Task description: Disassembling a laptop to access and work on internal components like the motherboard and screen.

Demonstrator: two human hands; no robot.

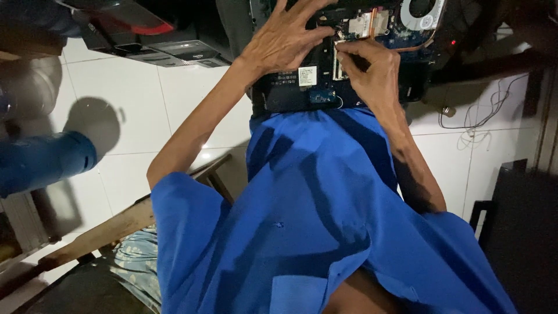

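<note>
both hands are up at an opened laptop that rests on the person's lap, against the blue shirt. left hand lies flat on the exposed inside of the machine, fingers spread apart and pressing down, holding nothing. right hand sits just beside it, thumb and forefinger pinched together at a small metal-edged slot near the middle of the board; what they pinch, if anything, is too small to tell.

the laptop lies bottom side up with its cover off, its long axis running left to right across the lap, near edge touching the shirt and far edge out of view at the top. a copper heat pipe and a round fan sit toward its far right corner, and a white label near the middle of the near edge.

white tiled floor lies below, with a thin white cable on the right, a dark case at the far left, and a blue cylinder at the left edge.
</note>
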